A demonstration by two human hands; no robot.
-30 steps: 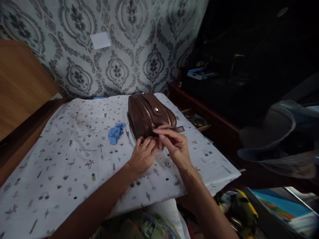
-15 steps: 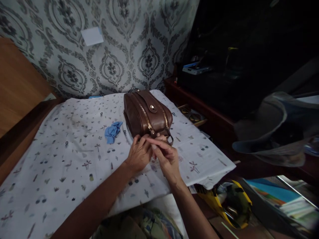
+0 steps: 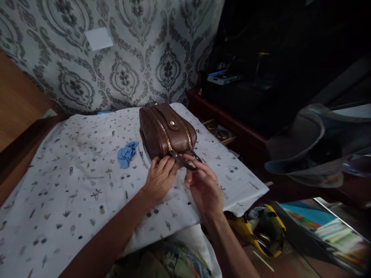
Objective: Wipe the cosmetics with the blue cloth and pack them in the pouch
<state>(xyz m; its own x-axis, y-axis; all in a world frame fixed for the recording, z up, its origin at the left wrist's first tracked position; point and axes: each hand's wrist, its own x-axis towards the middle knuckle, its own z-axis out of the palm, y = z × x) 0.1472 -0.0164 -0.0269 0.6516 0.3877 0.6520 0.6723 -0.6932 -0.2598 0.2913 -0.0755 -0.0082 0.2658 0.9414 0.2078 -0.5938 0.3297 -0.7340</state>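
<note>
A brown leather toiletry bag [image 3: 169,127] with gold zips rests on a white patterned cloth [image 3: 87,162]. My left hand [image 3: 160,177] is against the bag's near end, fingers bent over its lower edge and gripping there; the fingertips are partly hidden. From one zip, a brown leather pull strap [image 3: 184,161] sticks out toward my right hand [image 3: 205,187]. The thumb and forefinger of that hand are apart, on either side of the strap's end, and the palm is turned inward. A crumpled blue cloth [image 3: 126,154] lies left of the bag.
Behind is a patterned wall [image 3: 124,73] with a white card [image 3: 99,38] on it. To the right stand a dark cabinet with a small open drawer [image 3: 222,135] and a grey cap-like item [image 3: 307,150]. A yellow-and-black bag [image 3: 261,231] sits below the table edge.
My right hand has drawn back and right from beside the left fingers, its fingers spreading. The zip's pull strap now shows fully. My left hand stays on the bag, and the view has shifted slightly.
</note>
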